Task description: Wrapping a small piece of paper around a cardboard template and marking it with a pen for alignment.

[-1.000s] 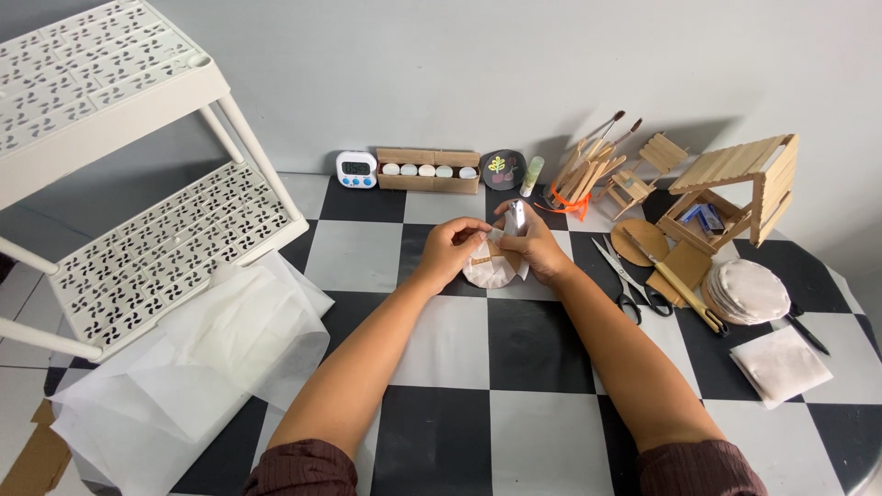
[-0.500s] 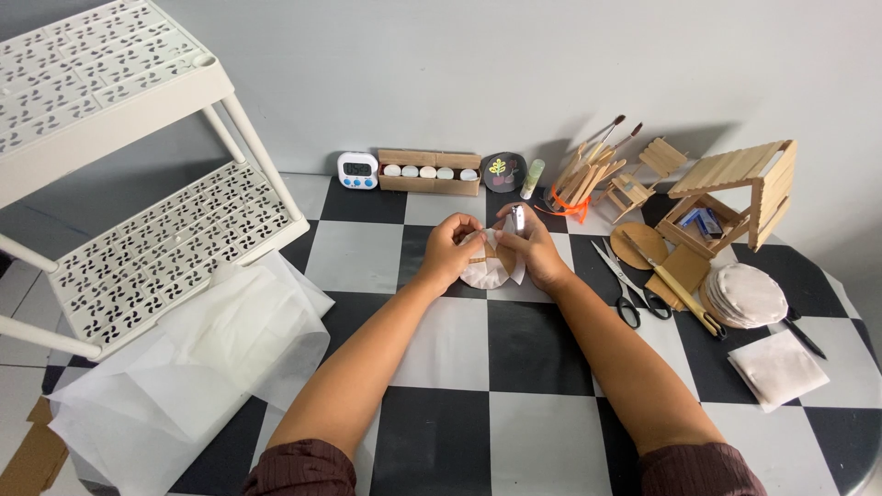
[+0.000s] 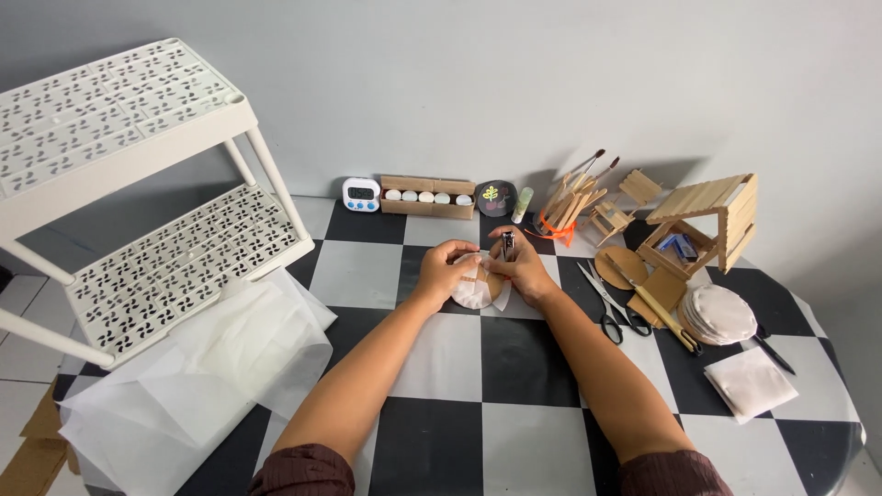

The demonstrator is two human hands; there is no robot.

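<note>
We hold a round white paper-wrapped disc (image 3: 475, 290) at the middle of the checkered table (image 3: 514, 432). Our left hand (image 3: 447, 269) pinches its edge; our right hand (image 3: 520, 268) grips a small stapler (image 3: 506, 244) upright over it. Right of the disc lie scissors (image 3: 606, 303), a stack of wrapped discs (image 3: 720, 313) and a stick-built house (image 3: 706, 224). Left of it lie tissue sheets (image 3: 202, 367) and a white rack (image 3: 147, 211).

A two-tier rack (image 3: 156, 230) stood at the left of the tabletop (image 3: 542, 422), with sheets of paper (image 3: 202, 377) spread before it. Along the back wall sat a timer (image 3: 361, 194), then to its right a box of small jars (image 3: 428, 196). Scissors (image 3: 606, 308) lay right of centre, a miniature stick house (image 3: 707, 225) behind them, and a stack of paper discs (image 3: 719, 314) farther right.
</note>
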